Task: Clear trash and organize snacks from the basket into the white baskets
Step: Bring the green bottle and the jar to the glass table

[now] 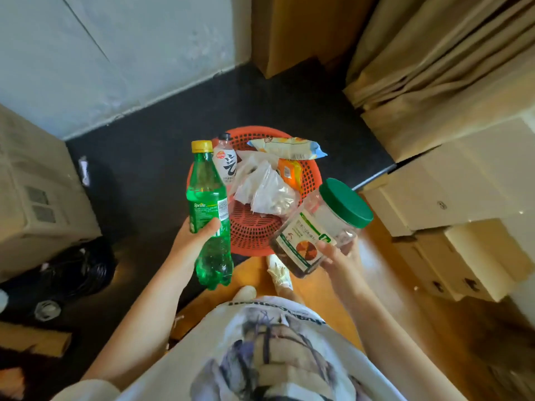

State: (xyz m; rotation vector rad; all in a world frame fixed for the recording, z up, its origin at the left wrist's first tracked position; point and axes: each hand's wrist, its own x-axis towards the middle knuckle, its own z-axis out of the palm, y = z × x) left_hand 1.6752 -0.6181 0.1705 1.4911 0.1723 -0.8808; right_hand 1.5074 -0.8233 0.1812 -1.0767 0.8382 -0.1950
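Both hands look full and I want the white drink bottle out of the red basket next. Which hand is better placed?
Left. The left hand, holding the Sprite bottle, is nearer the white bottle; the right hand holds the jar opposite.

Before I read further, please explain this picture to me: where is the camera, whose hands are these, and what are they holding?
The camera sits on a person's head and looks down, so both hands are that person's own. The left hand grips a green plastic Sprite bottle with a yellow cap. The right hand holds a clear plastic jar with a green lid, tilted. Below them, on the floor, stands a round red plastic basket with a white drink bottle, clear plastic bags and snack packets. Cardboard boxes stand nearby.
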